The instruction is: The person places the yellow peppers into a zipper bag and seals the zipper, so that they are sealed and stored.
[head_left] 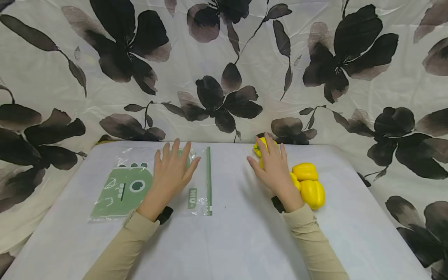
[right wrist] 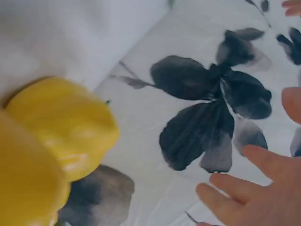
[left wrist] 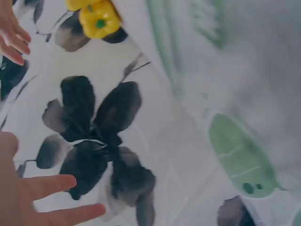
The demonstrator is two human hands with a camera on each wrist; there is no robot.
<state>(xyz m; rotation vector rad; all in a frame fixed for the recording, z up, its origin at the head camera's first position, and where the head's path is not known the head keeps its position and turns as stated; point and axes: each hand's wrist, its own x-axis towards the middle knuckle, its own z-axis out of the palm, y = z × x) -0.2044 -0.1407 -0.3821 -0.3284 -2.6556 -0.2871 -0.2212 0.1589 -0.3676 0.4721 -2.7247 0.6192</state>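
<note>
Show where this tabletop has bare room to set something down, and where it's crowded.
On the white tabletop, bare room lies between the clear plastic bag with green print and the yellow rounded bell peppers, and right of the peppers. It is crowded at the bag, partly hidden by the left hand, and at the peppers, partly hidden by the right hand.

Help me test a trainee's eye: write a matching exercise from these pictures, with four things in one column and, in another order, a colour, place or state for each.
Column one
1. Zip bag
2. Left hand
3. Peppers
4. Patterned cloth

Column two
A. Yellow, grouped on the right in the head view
B. Whitish with dark flowers, in the background
C. Clear, with a green print
D. Fingers spread, hiding part of the bag in the head view

Right pairs: 1-C, 2-D, 3-A, 4-B
</note>
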